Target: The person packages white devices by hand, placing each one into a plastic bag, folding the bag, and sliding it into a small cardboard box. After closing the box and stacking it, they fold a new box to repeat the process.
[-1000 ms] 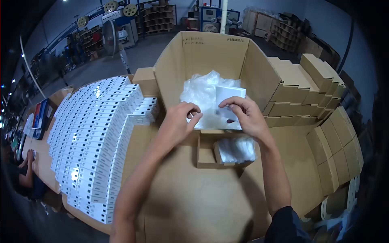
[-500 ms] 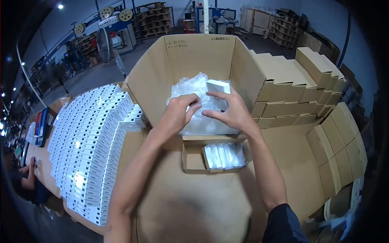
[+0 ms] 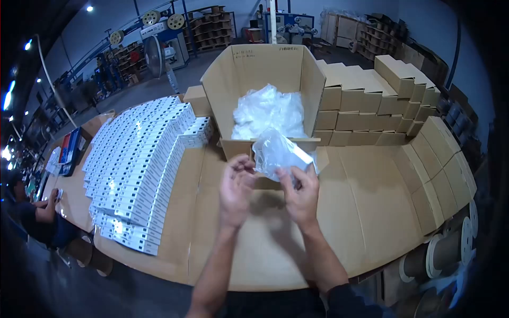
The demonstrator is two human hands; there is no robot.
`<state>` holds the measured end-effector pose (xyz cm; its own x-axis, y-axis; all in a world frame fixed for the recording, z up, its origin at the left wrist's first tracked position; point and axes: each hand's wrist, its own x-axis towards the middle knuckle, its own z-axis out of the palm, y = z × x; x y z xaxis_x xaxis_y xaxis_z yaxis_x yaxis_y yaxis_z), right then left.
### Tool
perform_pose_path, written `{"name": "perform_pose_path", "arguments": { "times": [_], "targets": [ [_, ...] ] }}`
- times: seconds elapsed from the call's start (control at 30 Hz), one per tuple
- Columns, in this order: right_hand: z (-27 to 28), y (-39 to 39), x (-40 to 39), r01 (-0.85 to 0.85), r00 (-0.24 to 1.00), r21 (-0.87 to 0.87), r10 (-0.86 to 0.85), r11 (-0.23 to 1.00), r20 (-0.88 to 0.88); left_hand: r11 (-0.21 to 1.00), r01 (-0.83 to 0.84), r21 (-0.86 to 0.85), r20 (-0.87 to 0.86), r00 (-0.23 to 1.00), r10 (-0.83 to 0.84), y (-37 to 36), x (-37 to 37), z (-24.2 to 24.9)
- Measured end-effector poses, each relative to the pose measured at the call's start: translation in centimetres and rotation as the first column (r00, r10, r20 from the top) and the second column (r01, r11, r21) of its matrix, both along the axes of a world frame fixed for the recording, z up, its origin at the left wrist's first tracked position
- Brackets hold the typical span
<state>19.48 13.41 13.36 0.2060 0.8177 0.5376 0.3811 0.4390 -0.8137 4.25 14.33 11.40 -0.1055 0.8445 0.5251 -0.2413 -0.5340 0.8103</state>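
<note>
A clear plastic bag (image 3: 273, 151) is pinched between the thumb and fingers of my right hand (image 3: 302, 196), above the table just in front of the large carton. Along the bag's right side shows a white box (image 3: 301, 153), seen partly through the film. Just left of the bag, my left hand (image 3: 236, 188) is raised, slightly blurred, with loosely curled fingers that are apart and hold nothing. Behind the bag, the small cardboard box (image 3: 323, 159) is mostly hidden. More crumpled clear bags (image 3: 270, 114) fill the large open carton (image 3: 270, 63).
Rows of stacked white boxes (image 3: 143, 159) cover the left of the cardboard-topped table (image 3: 238, 254). Brown cartons (image 3: 366, 100) are stacked at the back right, with more cartons (image 3: 442, 169) along the right edge. A person (image 3: 45, 209) sits at the far left.
Both hands have come down and nearer, out of the large carton. The right hand now has a clear bag around the white box; the left has drawn away to the left. The view has shifted.
</note>
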Motion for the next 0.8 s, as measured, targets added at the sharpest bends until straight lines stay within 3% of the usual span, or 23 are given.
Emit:
{"name": "perform_pose_path", "arguments": {
  "times": [0.07,0.17,0.2,0.3,0.33,0.43,0.53,0.63,0.67,0.77,0.8],
  "targets": [
    [-3.2,-2.5,-1.5,0.054,0.996,0.164,-0.041,0.985,-0.081,0.997,-0.053,-0.052,-0.033,0.998,0.051,-3.4,2.2,-1.8],
    [-5.2,-7.1,-2.9,-0.067,0.967,-0.045,0.053,0.997,-0.248,0.963,-0.245,-0.110,-0.045,0.969,0.241,-6.6,3.5,-3.7],
    [-6.0,-8.1,-2.3,-0.176,0.947,-0.190,0.114,0.966,-0.300,0.938,-0.322,-0.129,-0.046,0.947,0.318,-7.3,3.6,-4.2],
    [-7.5,-9.7,-1.2,-0.352,0.863,-0.124,0.270,0.928,-0.426,0.928,-0.319,-0.190,0.096,0.935,0.341,-8.5,3.7,-5.1],
    [-7.6,-10.2,-1.0,-0.379,0.851,-0.103,0.303,0.920,-0.428,0.919,-0.339,-0.200,0.069,0.931,0.358,-9.0,3.8,-5.2],
    [-7.9,-11.4,-0.6,-0.479,0.782,-0.169,0.331,0.861,-0.528,0.943,-0.179,-0.280,0.134,0.966,0.222,-10.1,2.8,-6.3],
    [-9.0,-11.3,0.5,-0.542,0.748,-0.343,0.255,0.767,-0.612,0.944,-0.003,-0.330,0.078,0.997,0.030,-11.3,2.1,-5.9],
    [-8.5,-11.0,0.8,-0.462,0.769,-0.272,0.229,0.844,-0.597,0.810,0.217,-0.545,0.289,0.955,-0.061,-12.4,-0.1,-6.7],
    [-9.3,-10.7,0.6,-0.420,0.768,-0.222,0.214,0.880,-0.604,0.848,0.227,-0.479,0.337,0.940,-0.061,-12.2,-0.8,-8.6],
    [-8.7,-11.2,0.3,-0.200,0.891,-0.365,0.014,0.909,-0.453,0.940,0.205,-0.273,0.498,0.866,-0.044,-12.5,0.6,-8.3],
    [-8.5,-11.5,-0.3,-0.086,0.924,-0.380,-0.068,0.921,-0.375,0.910,0.322,-0.262,0.542,0.829,-0.138,-13.1,0.9,-8.4]
  ]
}}
